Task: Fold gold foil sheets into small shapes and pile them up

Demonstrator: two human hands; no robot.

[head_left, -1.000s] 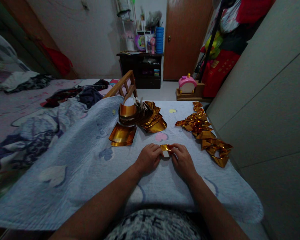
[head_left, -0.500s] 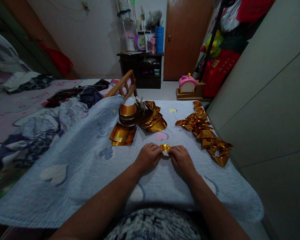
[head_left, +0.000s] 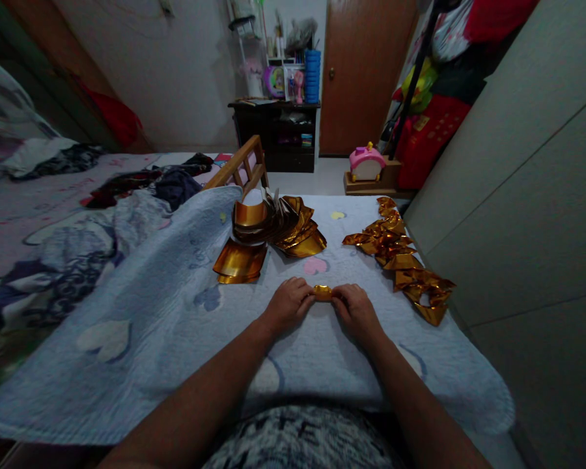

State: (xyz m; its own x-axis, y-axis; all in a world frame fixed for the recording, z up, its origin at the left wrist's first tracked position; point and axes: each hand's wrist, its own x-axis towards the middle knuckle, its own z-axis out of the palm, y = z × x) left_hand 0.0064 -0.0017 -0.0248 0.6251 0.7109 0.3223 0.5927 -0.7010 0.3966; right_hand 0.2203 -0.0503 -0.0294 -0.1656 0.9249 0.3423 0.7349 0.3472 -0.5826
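A small folded piece of gold foil paper (head_left: 322,292) lies on the pale blue quilt (head_left: 176,326) between my two hands. My left hand (head_left: 288,305) pinches its left end with curled fingers, and my right hand (head_left: 354,307) pinches its right end. Both hands rest on the quilt. Beyond them lies a stack of curved gold foil sheets (head_left: 271,228), with another flat bunch (head_left: 239,264) in front of it. A row of folded gold foil pieces (head_left: 400,260) runs along the right side of the quilt.
A grey wardrobe wall (head_left: 517,195) stands close on the right. A wooden bed rail (head_left: 241,166) and a bed with scattered clothes (head_left: 141,182) are on the left. A dark shelf unit (head_left: 278,133), a brown door (head_left: 361,71) and a pink toy (head_left: 365,163) are at the back.
The gold piece between my hands has been folded smaller and pressed flatter; its white underside no longer shows. Both hands stayed in place on the quilt.
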